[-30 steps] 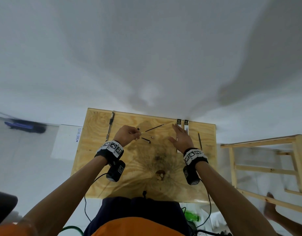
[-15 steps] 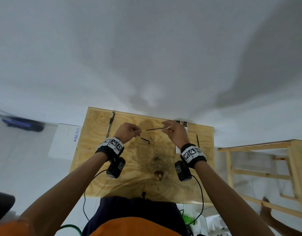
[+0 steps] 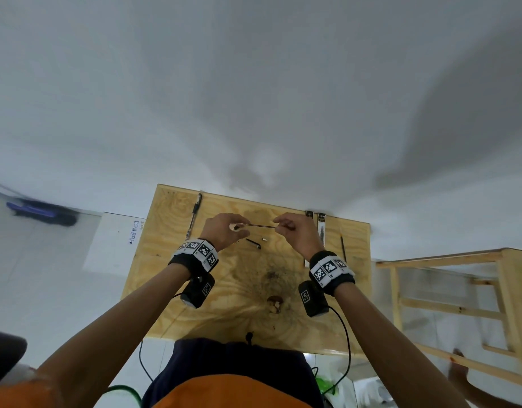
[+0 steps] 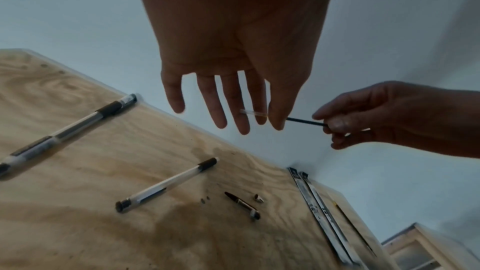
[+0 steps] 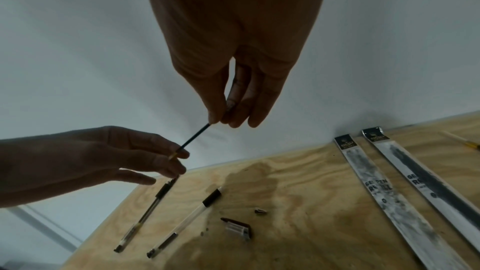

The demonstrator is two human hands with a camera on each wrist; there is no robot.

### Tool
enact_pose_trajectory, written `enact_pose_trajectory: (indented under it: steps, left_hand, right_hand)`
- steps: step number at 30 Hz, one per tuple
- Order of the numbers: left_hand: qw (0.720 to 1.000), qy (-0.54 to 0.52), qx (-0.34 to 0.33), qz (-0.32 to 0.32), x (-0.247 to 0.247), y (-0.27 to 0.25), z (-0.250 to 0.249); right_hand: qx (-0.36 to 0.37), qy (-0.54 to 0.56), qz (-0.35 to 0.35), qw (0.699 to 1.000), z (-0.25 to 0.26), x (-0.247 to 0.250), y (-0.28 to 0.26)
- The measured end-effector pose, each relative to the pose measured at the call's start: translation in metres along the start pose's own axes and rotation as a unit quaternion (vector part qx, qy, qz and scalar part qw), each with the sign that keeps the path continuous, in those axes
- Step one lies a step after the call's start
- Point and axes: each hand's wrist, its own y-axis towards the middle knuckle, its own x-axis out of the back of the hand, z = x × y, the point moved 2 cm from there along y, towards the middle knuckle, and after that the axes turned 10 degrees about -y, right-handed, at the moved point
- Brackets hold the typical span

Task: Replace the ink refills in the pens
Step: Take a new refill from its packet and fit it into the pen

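Above the table (image 3: 283, 325), both hands now pinch the refill (image 3: 261, 226).

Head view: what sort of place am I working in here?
Probably a bare makeshift workroom, not an office: a raw plywood table pushed against a plain white wall, an unfinished wooden frame beside it, and cables trailing onto the floor.

Each bare forearm wore a black wristband (image 3: 195, 254) wrapped with white panels of black square markers, its twin (image 3: 330, 269) on the right. A small black camera block (image 3: 197, 290) hung at 6 o'clock beneath each band, trailing a thin black cable (image 3: 346, 343). The orange top (image 3: 224, 393) met dark navy trousers (image 3: 224, 357).
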Motion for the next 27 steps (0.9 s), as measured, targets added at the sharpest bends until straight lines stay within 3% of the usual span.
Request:
enact_pose_trajectory:
  steps: [4,11,27]
  left_hand:
    - [0.996,0.085,-0.036,0.015,-0.006,-0.001,-0.014]
    - [0.994,-0.09,-0.065,-0.003,-0.012,-0.004,-0.035]
    - [0.987,-0.154,-0.035,0.0,-0.007,0.001,-0.029]
  right_hand:
    - [0.015,0.002,0.003,1.0,0.007,0.0,-0.001]
    - [0.02,0.028,-0.002,0.999,0.016,-0.002,-0.004]
    - [0.008,0.05,-0.009,0.999,0.005,0.0,-0.006]
